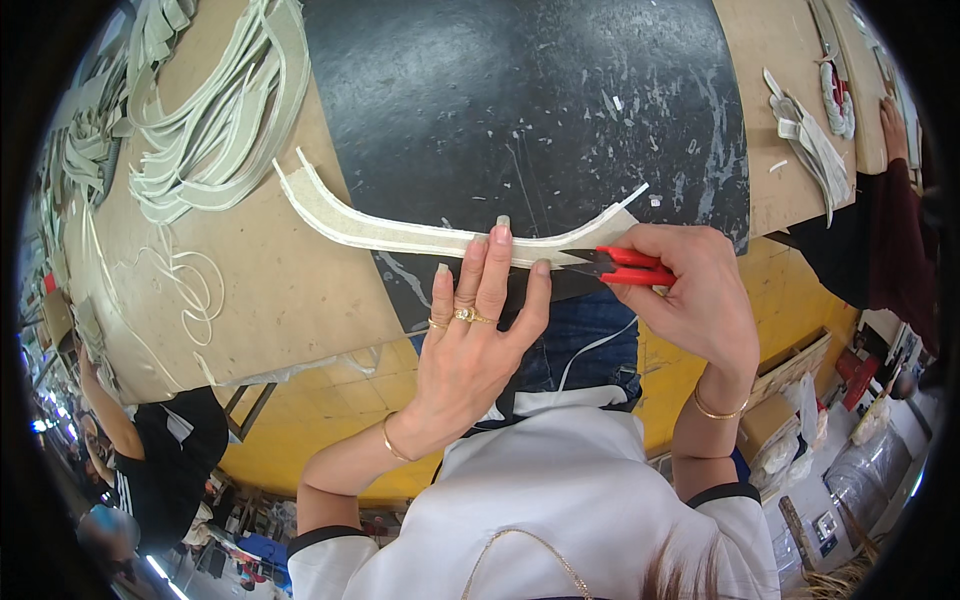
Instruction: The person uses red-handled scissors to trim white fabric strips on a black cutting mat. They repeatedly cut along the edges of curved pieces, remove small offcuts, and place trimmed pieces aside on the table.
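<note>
The left hand [470, 330] lies flat on a long curved cream strip [400, 233], fingers stretched out and close together, the fingertips [500, 236] pressing the strip down onto the black mat [520, 100]. Rings sit on two fingers and a thin bracelet circles the wrist. The strip runs from the brown board [280, 300] on the left, where its end curls upward, across the near edge of the black mat to the right, where a thin white edging lifts off its far end.

The right hand [690, 290] is curled around a pair of red-handled thread snips [615, 266], thumb and fingers pinching the handles; the dark blades point left and lie at the lower edge of the strip, just beside the left little finger. Whether the blades are biting into the material cannot be told. A gold bracelet rests on that wrist too.

No box, tray or bin shows on the work surface; the other pieces lie loose. A heap of similar cream strips [210, 130] is piled on the brown board at upper left, with more of them trailing off along the left rim. A loose thin cord [185, 275] loops on the board below that heap. At upper right a smaller bundle of pale strips [810, 140] rests on another brown board, near another person's hand [893, 125]. A second person in a black top [165, 450] stands at lower left
</note>
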A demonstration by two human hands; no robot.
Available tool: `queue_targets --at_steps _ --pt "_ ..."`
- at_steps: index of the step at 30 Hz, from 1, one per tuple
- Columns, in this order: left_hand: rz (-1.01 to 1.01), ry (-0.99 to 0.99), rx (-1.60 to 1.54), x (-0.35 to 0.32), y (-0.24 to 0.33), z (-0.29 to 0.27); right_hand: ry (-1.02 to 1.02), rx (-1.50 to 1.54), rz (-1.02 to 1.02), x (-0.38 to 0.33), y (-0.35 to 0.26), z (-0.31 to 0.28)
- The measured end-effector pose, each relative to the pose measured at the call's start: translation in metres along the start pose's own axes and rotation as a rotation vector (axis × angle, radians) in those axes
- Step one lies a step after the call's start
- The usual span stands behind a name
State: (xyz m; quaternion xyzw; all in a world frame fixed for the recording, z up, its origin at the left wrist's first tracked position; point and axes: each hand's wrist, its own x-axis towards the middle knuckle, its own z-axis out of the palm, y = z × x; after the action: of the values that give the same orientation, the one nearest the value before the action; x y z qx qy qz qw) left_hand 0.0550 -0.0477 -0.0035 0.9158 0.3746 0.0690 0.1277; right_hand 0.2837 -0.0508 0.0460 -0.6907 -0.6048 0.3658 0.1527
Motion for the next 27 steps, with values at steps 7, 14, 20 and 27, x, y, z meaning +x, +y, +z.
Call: queue_targets --at_steps 7,14,20,27 --pt "-0.005 0.083 0.189 0.003 0.010 0.008 0.025 -0.004 0.008 0.001 0.000 0.002" --pt "-0.067 0.118 0.176 0.007 0.019 0.012 0.046 -0.030 0.063 0.001 -0.007 0.004" --pt "-0.078 -0.073 0.056 -0.017 0.005 -0.015 0.013 -0.008 0.015 -0.014 -0.023 0.015" --pt "0.049 -0.073 0.042 -0.020 0.005 -0.002 0.016 -0.193 -0.138 -0.020 -0.031 0.024"
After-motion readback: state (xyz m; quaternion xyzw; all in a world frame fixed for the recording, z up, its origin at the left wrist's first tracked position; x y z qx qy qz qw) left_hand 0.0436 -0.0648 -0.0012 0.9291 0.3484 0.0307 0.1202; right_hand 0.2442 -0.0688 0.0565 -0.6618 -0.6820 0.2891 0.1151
